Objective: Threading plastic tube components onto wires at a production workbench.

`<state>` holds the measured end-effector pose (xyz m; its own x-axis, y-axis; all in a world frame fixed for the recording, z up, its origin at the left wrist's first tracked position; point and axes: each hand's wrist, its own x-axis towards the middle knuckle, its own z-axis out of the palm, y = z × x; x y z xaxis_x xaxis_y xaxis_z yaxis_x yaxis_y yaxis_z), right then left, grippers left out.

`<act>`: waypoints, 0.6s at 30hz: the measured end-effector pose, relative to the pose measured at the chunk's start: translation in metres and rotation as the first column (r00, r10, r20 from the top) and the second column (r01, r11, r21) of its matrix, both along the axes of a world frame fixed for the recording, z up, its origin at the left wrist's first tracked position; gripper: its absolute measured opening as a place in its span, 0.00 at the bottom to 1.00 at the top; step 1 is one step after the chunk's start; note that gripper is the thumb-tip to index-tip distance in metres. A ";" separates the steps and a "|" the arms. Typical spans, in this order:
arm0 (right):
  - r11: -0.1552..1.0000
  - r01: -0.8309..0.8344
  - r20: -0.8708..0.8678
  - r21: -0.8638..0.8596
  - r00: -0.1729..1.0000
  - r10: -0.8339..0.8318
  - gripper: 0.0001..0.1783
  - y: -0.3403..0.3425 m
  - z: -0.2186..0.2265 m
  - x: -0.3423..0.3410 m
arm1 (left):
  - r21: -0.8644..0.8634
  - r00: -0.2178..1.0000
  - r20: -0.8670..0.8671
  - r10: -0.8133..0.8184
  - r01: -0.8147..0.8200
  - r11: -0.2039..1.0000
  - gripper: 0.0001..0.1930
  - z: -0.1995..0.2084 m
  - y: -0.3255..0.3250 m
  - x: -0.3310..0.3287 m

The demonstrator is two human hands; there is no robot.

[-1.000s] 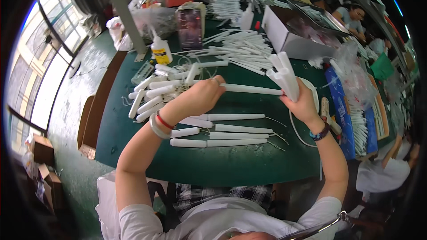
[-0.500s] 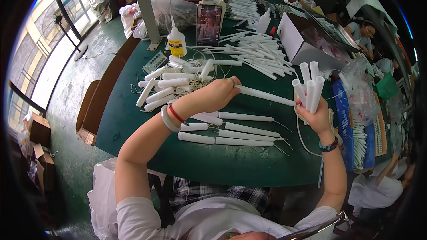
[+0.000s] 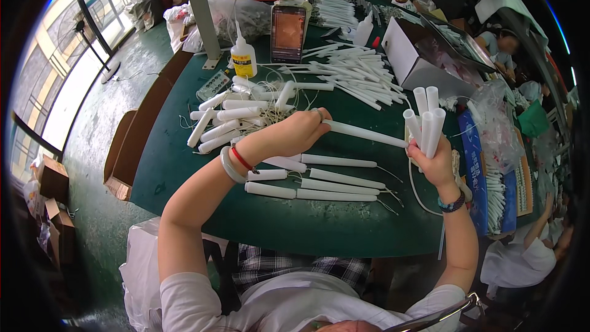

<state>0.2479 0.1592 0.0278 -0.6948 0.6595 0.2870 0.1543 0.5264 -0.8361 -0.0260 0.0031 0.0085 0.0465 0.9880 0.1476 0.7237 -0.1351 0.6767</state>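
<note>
Closed fingers of my left hand (image 3: pixel 307 128) grip one end of a long white tube (image 3: pixel 367 133), which slants down to the right over the table. Its far end meets the fingers of my right hand (image 3: pixel 435 163). That hand is closed around several short white tubes (image 3: pixel 433 126) standing upright, their open ends up. Below my left hand, several white sticks (image 3: pixel 338 195) with thin cords at their right ends lie side by side. Beyond my left wrist is a heap of thicker white tubes (image 3: pixel 221 132) tangled with pale cords.
A glue bottle (image 3: pixel 244 61) and a propped phone (image 3: pixel 287 34) stand at the back of the green table (image 3: pixel 344 233). Right of them lie a pile of white pointed sticks (image 3: pixel 362 71) and an open white box (image 3: pixel 405 55). A blue carton (image 3: pixel 476 166) borders the right side. A co-worker sits opposite.
Both hands keep nearly the same pose and hold the same tubes. The phone's screen shows a different picture.
</note>
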 end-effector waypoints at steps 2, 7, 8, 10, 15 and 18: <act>0.999 -0.027 -0.020 -0.029 0.999 0.026 0.11 0.002 -0.002 0.000 | -0.007 1.000 0.005 0.007 -0.007 1.000 0.14 -0.001 -0.001 0.000; 0.998 0.001 -0.047 -0.064 0.999 -0.004 0.13 0.004 -0.004 0.004 | -0.015 1.000 0.024 0.005 -0.005 1.000 0.14 -0.002 0.000 0.001; 0.998 0.002 -0.047 -0.063 0.999 -0.005 0.13 0.003 -0.002 0.005 | 0.015 1.000 0.023 -0.008 0.007 1.000 0.14 -0.005 0.001 0.001; 0.999 0.016 -0.034 -0.037 0.999 -0.017 0.13 0.003 0.001 0.005 | 0.041 1.000 0.020 -0.018 0.017 0.999 0.14 -0.005 0.002 0.003; 0.999 0.047 -0.030 0.008 0.998 -0.047 0.11 0.004 0.001 0.012 | -0.007 0.994 0.108 -0.025 0.026 1.000 0.14 0.006 0.001 0.009; 0.998 0.053 -0.046 0.028 0.998 -0.051 0.09 0.006 0.000 0.015 | -0.034 0.996 0.074 -0.045 0.047 0.998 0.13 0.001 0.004 0.008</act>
<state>0.2629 0.1657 0.0280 -0.6457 0.6852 0.3371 0.1444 0.5431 -0.8272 -0.0177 0.0069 0.0091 0.0824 0.9897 0.1169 0.6656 -0.1419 0.7327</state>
